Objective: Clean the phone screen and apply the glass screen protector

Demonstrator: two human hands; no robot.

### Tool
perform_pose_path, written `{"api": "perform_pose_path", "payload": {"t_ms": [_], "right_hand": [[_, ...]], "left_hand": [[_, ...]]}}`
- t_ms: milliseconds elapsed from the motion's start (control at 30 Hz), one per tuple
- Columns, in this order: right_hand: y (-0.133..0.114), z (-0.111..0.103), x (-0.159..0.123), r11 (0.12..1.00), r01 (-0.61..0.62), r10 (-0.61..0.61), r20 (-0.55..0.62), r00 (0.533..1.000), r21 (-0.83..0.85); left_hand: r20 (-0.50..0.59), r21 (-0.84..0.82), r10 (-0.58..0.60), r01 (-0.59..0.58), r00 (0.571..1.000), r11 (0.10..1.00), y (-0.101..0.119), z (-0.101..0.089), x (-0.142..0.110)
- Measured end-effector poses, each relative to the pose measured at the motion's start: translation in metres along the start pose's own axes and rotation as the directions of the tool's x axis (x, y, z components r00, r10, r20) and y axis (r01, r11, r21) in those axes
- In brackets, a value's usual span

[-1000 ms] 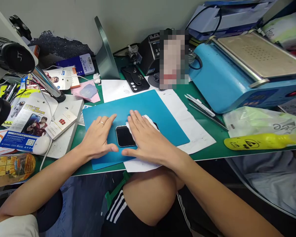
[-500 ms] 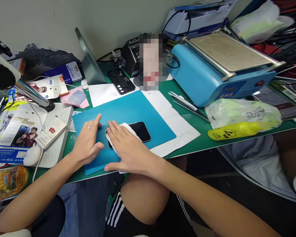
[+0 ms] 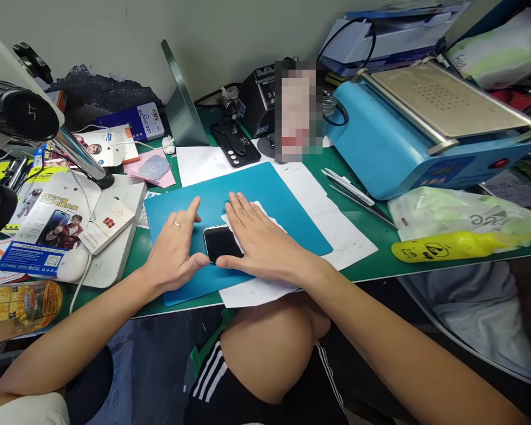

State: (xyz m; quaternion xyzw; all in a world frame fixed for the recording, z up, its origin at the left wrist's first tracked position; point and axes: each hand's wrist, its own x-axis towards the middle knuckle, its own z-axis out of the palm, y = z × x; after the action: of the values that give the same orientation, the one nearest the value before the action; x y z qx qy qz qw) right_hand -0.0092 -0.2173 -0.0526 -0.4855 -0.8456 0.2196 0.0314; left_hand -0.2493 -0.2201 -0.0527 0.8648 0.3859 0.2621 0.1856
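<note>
A black-screened smartphone [image 3: 220,243] lies on the blue mat [image 3: 190,203], partly covered. My right hand [image 3: 259,236] is flat with its fingers stretched out, pressing a folded white cloth [image 3: 265,213] down over the phone's right part. Most of the cloth is hidden under the hand. Beside the phone's left end rests my left hand [image 3: 177,248], open, its thumb near the lower left corner and a ring on one finger. White paper [image 3: 307,195] sticks out from under the mat.
At the right stands a blue machine [image 3: 371,159] with a metal plate, with tweezers [image 3: 363,203], a plastic bag [image 3: 460,215] and a yellow bottle [image 3: 442,246] before it. A black phone case [image 3: 234,144] lies behind the mat. Boxes and a chrome stand post [image 3: 82,156] crowd the left.
My right hand slid the cloth left over the phone, baring its right end, then went back right, so the left end shows again. The left hand stays beside the phone. The camera swung right and back.
</note>
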Motion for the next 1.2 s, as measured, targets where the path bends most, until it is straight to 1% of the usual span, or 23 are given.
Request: {"api": "perform_pose_path", "payload": {"t_ms": [133,233,333,467,533,600,667,700,800,867,933,1000,1100,1200], "right_hand": [[-0.023,0.005,0.019,0.995,0.097,-0.095,-0.047,0.994,0.038],[-0.037,0.011,0.026,0.987,0.153,-0.15,-0.071,0.986,0.05],[-0.045,0.017,0.023,0.981,0.191,-0.186,-0.1,0.977,0.042],[-0.046,0.025,0.007,0.974,0.228,-0.228,-0.128,0.965,-0.016],[-0.039,0.028,-0.005,0.971,0.233,-0.239,-0.148,0.96,-0.057],[-0.024,0.028,-0.018,0.971,0.222,-0.233,-0.142,0.962,-0.09],[-0.004,0.024,-0.031,0.979,0.183,-0.193,-0.114,0.975,-0.095],[0.006,0.022,-0.035,0.985,0.144,-0.153,-0.108,0.982,-0.092],[0.03,0.012,-0.04,0.994,0.073,-0.079,-0.076,0.994,-0.079],[0.033,0.007,-0.034,0.997,0.043,-0.047,-0.056,0.997,-0.06],[0.028,0.003,-0.022,0.999,0.007,-0.008,-0.036,0.999,-0.033],[0.016,0.001,-0.008,1.0,0.003,-0.003,-0.018,1.0,-0.002],[-0.006,0.002,0.011,0.997,0.069,-0.069,-0.021,0.997,0.028],[-0.026,0.007,0.022,0.99,0.138,-0.137,-0.033,0.99,0.039]], "left_hand": [[-0.008,0.02,0.008,-0.008,1.0,1.0,-0.001,0.0,0.0],[-0.02,0.02,0.013,-0.013,1.0,1.0,-0.003,-0.002,0.001],[-0.025,0.008,0.004,-0.004,1.0,1.0,-0.005,-0.005,0.001],[0.024,-0.011,0.024,-0.023,0.999,1.0,-0.006,-0.004,0.001],[0.031,-0.013,0.015,-0.015,0.999,1.0,-0.005,-0.004,0.001],[0.033,-0.014,-0.002,0.003,0.999,1.0,-0.003,-0.003,0.001],[0.045,-0.017,-0.014,0.015,0.999,1.0,-0.001,-0.003,0.001],[0.054,-0.02,-0.016,0.017,0.998,1.0,0.0,-0.002,0.001],[0.083,-0.029,-0.017,0.019,0.996,0.999,0.003,-0.002,0.0],[0.087,-0.038,-0.021,0.024,0.996,0.999,0.004,-0.002,-0.001],[0.074,-0.048,-0.026,0.03,0.997,0.998,0.004,-0.002,-0.001],[0.046,-0.057,-0.024,0.027,0.999,0.998,0.003,-0.002,-0.001],[0.017,-0.055,-0.005,0.006,1.0,0.998,0.002,-0.001,-0.001],[0.007,-0.035,0.01,-0.01,1.0,0.999,0.001,-0.002,0.0]]}}
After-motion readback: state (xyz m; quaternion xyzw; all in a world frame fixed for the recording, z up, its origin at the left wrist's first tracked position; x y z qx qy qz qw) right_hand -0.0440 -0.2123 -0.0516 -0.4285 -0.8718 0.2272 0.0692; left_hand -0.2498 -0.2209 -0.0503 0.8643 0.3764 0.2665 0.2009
